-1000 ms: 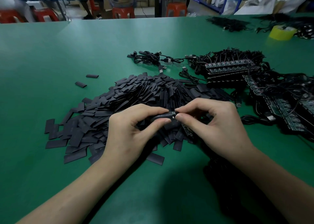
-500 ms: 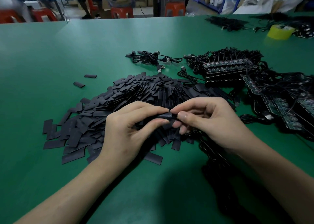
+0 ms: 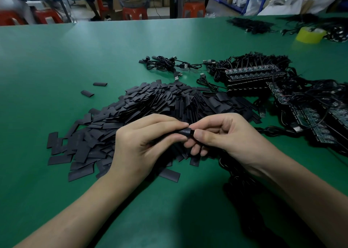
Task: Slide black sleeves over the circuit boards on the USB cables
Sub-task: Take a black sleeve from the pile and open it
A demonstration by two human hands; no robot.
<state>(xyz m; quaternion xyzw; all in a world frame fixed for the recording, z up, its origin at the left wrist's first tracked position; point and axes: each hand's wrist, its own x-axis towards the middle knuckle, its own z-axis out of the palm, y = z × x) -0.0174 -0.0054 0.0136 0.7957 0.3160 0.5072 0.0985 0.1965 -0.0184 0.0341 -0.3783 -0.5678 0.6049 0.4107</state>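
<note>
Above, we saw a green table, with red stools in the room beyond. Both forearms reached inward over a pile of sleeves. Our left hand pinched a black sleeve between thumb and forefinger. Our right hand pinched its other end, the fingertips nearly meeting.

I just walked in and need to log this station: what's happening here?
A person works at a green table. The left hand pinches a black sleeve, and the right hand pinches its other end, apparently pushing a board in; the board itself is hidden. A pile of loose sleeves lies behind the hands, with USB cables and strips of circuit boards farther back and right.
</note>
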